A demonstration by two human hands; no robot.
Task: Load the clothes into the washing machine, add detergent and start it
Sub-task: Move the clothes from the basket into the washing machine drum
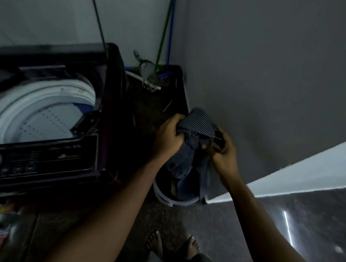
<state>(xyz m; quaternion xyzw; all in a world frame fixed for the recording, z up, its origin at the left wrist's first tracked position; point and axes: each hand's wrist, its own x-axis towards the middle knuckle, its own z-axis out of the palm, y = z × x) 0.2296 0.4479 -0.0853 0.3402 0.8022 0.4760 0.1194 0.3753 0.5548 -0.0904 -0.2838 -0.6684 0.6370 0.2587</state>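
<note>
Clothes (196, 125), a bundle of dark striped fabric, are held above a pale-rimmed bucket (165, 197) on the floor, with more cloth trailing down into it; the left hand (169, 136) clenches the striped cloth near its top; the right hand (224, 154) curls round a darker fold, though dim light blurs exactly which piece; the washing machine (48, 161) stands to the left, lid raised, white drum (30, 108) exposed.

Two hands (169, 135) (224, 156); one washing machine (48, 157); one bucket (166, 199)
</note>
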